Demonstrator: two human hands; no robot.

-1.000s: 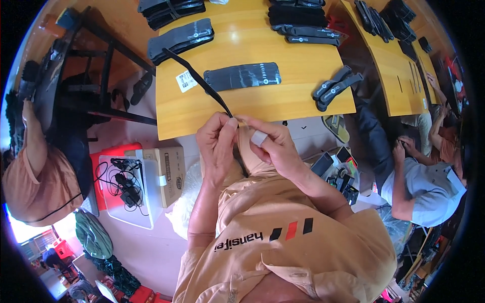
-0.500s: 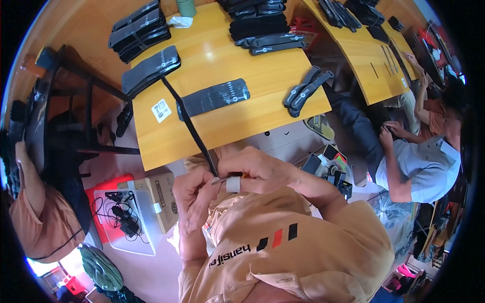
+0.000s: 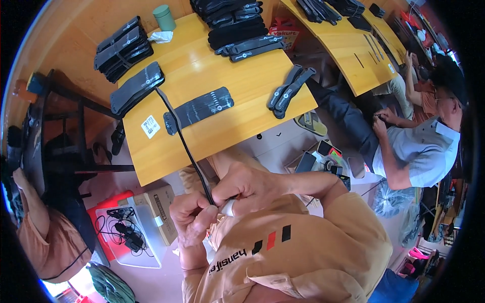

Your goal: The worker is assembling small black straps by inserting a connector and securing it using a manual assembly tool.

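Observation:
My left hand (image 3: 191,217) is closed, thumb and fingers pinching the lower end of a narrow black strap (image 3: 186,144) in front of my chest. The strap runs up over the table edge toward the stacked strips. Right beside it, my right hand (image 3: 247,187) is closed with its fingers curled; a white wrap (image 3: 228,208) goes round one finger. A small dark and orange bit shows among those fingers, mostly hidden. Beneath the strap, a flat wide black strip (image 3: 204,107) lies on the yellow table (image 3: 242,123). A stack of similar strips (image 3: 137,90) sits at the left edge.
Bundled black strips (image 3: 124,50), a green canister (image 3: 163,18) and a crumpled tissue (image 3: 160,37) stand farther back. A pile of black straps (image 3: 237,30) and two looped straps (image 3: 290,92) lie rightward. A co-worker (image 3: 409,151) sits at right; a cable bin (image 3: 134,240) is on the floor.
The table and its things have shifted left in view. My right hand has turned, covering more of its white wrap, and the hands sit slightly lower at the strap's end.

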